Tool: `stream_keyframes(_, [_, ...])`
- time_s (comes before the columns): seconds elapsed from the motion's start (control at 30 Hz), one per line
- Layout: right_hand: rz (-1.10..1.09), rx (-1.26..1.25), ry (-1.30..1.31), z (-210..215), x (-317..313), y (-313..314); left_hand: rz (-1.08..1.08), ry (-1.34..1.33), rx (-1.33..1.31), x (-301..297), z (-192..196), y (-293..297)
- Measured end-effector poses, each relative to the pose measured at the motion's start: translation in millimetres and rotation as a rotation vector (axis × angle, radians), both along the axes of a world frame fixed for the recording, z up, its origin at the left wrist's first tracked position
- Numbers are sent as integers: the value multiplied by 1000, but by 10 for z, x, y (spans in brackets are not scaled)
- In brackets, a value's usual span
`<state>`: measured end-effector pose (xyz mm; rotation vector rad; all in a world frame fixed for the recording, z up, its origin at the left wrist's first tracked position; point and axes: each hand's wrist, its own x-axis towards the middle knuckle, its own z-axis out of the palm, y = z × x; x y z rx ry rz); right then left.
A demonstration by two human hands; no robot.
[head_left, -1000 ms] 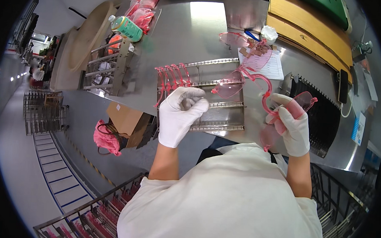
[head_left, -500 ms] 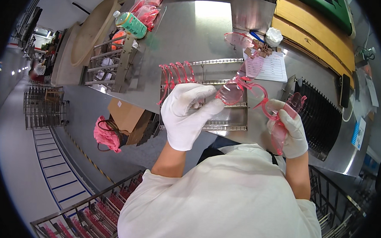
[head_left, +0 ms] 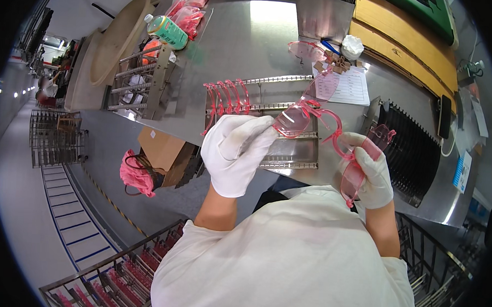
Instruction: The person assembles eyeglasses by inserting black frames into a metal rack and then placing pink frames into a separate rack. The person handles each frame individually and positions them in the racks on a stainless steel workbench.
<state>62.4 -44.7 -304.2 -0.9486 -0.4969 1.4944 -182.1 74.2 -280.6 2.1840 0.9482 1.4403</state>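
Note:
My left hand (head_left: pixel 238 153), in a white glove, is closed with thumb and fingers pinching the edge of a pink-tinted glasses front (head_left: pixel 293 121). Its two lenses slant away over the rack and a paper sheet. Also gloved, my right hand (head_left: pixel 370 172) is closed around a second pink glasses front (head_left: pixel 353 179), with one lens below the fingers and the other above. A curved pink piece (head_left: pixel 335 122) spans the space between the two fronts; where it joins each cannot be told. Beneath is a metal rack (head_left: pixel 290 152) with several curved pink pieces (head_left: pixel 226 96) standing in its far left part.
Right of my hands stands a black slotted rack (head_left: pixel 411 152). A printed sheet (head_left: pixel 352 88), small brown blocks (head_left: pixel 338 63) and another pink glasses front (head_left: pixel 305 49) lie farther back. At the far left are a metal stand (head_left: pixel 145 83), a green-labelled bottle (head_left: pixel 168 32) and bags of pink pieces (head_left: pixel 190 16).
My left hand has shifted slightly left and nearer to me, still pinching the glasses front. My right hand has moved a little left and nearer, with its glasses front.

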Motion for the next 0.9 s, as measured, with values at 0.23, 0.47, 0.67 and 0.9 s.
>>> stream_keyframes(0.23, [-11,11,-15,31,-29,-6,53,-58,-10,17,-15,-47])
stream_keyframes(0.47, [-20,49,-178,119,-67,-18,57,-276,-204,-36,-75,-54])
stream_keyframes(0.67, [-56,83,-228,82,-59,-55,15,-478,-425,-75,-45,-82])
stream_keyframes(0.9, [-60,79,-225,45,-39,-65,-108,-430,-408,-95,-34,-103])
